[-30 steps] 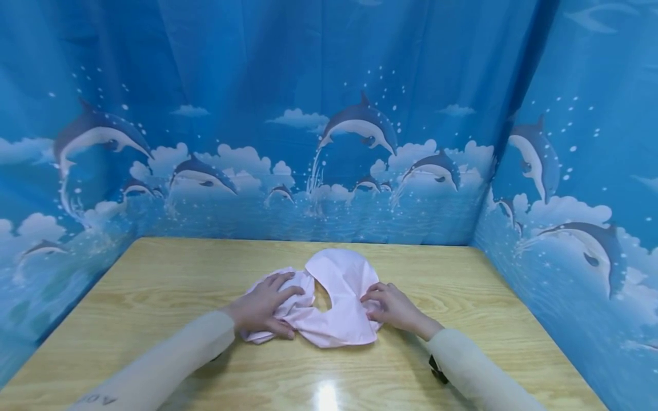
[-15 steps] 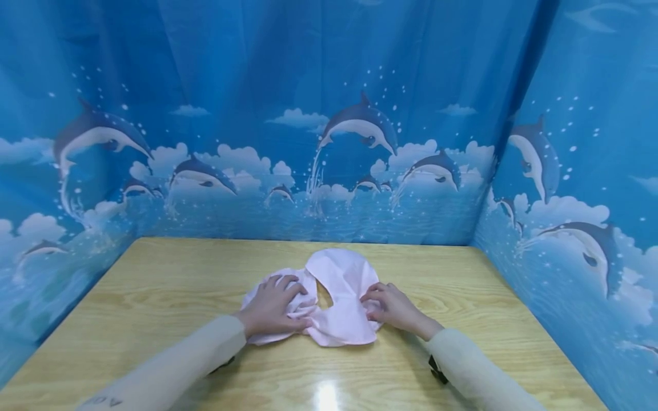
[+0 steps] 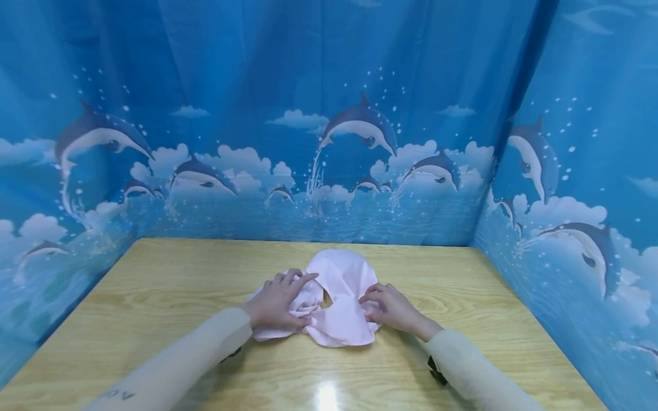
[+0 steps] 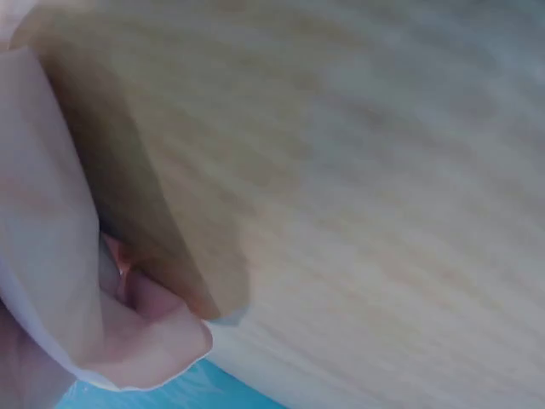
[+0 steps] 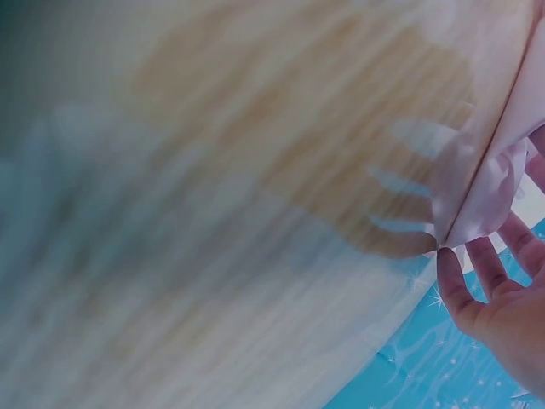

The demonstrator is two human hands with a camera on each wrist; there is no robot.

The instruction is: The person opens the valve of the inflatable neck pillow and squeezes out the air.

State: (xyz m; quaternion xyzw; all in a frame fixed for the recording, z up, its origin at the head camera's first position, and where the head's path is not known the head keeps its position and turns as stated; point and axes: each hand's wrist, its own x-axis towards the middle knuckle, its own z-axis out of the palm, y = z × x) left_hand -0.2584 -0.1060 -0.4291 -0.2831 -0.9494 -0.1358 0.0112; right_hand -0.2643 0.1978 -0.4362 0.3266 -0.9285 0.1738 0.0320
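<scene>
A pale pink cloth [image 3: 341, 274] lies crumpled in the middle of the wooden table [image 3: 180, 274], with a small gap near its centre. My left hand [image 3: 280, 302] lies on the cloth's left part, fingers stretched toward the middle, and fabric bunches up by the thumb. My right hand [image 3: 393, 311] sits at the cloth's right edge with curled fingers pinching the fabric. In the left wrist view, pink cloth [image 4: 43, 256] covers most of the hand. The right wrist view shows the cloth's edge [image 5: 485, 196] at the fingertips of my right hand [image 5: 502, 307].
Blue curtains printed with dolphins [image 3: 360, 123] close the table in at the back and on both sides. Bare wood stretches to the left, right and front of the cloth. A black strap [image 3: 436, 370] shows at my right sleeve.
My left hand slid right across the cloth, bunching its left part toward the centre, and its fingers now reach further forward. My right hand stayed where it was.
</scene>
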